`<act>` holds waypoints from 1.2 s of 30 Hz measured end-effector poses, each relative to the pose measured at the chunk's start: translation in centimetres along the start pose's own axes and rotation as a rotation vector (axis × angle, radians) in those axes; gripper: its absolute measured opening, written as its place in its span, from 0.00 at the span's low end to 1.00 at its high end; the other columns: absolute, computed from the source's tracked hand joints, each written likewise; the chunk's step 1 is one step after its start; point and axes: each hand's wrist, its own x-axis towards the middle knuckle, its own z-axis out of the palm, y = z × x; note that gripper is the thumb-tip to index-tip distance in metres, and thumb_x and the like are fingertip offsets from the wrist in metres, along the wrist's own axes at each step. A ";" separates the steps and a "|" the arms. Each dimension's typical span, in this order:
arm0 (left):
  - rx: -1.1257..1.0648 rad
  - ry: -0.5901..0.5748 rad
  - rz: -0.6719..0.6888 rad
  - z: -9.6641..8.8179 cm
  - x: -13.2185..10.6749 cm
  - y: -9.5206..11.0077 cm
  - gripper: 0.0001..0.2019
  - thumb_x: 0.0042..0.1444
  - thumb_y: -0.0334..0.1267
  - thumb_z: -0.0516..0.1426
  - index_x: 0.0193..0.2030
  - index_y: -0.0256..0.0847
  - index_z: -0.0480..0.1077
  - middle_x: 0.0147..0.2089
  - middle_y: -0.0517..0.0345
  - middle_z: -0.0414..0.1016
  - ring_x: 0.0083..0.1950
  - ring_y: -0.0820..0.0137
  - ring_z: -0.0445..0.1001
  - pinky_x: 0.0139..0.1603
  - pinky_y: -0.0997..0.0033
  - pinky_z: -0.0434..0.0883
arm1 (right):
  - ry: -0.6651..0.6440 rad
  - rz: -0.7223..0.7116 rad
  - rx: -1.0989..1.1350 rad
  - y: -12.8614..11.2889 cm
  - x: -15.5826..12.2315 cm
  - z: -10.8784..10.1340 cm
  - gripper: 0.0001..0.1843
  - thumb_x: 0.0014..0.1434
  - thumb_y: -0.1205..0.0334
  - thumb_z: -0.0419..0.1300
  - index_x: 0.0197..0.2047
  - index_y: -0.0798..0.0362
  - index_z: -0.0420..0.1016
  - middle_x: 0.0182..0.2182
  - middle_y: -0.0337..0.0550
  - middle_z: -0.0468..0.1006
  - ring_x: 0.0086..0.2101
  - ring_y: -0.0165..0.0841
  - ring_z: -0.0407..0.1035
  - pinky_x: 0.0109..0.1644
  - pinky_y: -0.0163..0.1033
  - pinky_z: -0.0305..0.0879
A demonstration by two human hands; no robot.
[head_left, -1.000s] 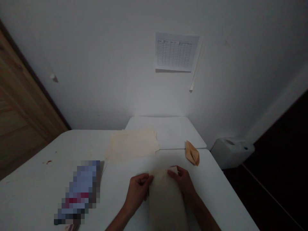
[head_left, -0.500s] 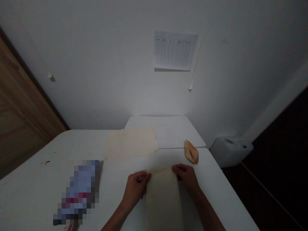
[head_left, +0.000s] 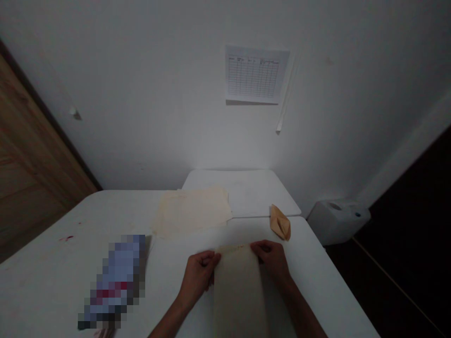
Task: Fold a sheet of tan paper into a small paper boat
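A cream sheet of paper [head_left: 239,291] lies folded lengthwise on the white table [head_left: 52,277] right in front of me. My left hand [head_left: 199,274] pinches its far left corner with curled fingers. My right hand [head_left: 273,260] grips the far right corner the same way. Both hands hold the far edge of the folded sheet flat against the table. The near end of the sheet runs out of the bottom of the view.
A stack of cream sheets [head_left: 192,211] lies further back on the table. A small folded tan paper shape [head_left: 280,223] sits near the right edge. A blurred-out item [head_left: 114,281] lies at the left. A white container [head_left: 338,218] stands on the floor at right.
The sheet's far edge was bulging upward a second ago; it now lies flatter and squarer. My right hand has shifted slightly outward along that edge. The view has barely moved.
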 end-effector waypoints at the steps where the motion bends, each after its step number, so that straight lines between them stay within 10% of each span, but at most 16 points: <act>1: -0.006 0.000 -0.001 0.0 0.0 -0.1 0.25 0.47 0.61 0.58 0.21 0.38 0.69 0.13 0.66 0.60 0.11 0.79 0.53 0.10 0.80 0.49 | 0.004 -0.005 -0.001 0.0 0.0 0.0 0.25 0.40 0.41 0.69 0.29 0.57 0.81 0.25 0.48 0.80 0.27 0.39 0.73 0.28 0.39 0.68; 36: -0.018 -0.115 -0.031 -0.3 0.4 -0.9 0.22 0.51 0.56 0.58 0.30 0.34 0.74 0.12 0.64 0.65 0.10 0.79 0.54 0.10 0.80 0.49 | 0.044 -0.004 0.119 0.4 0.3 -0.1 0.29 0.44 0.38 0.67 0.34 0.58 0.81 0.28 0.47 0.81 0.27 0.37 0.73 0.29 0.37 0.68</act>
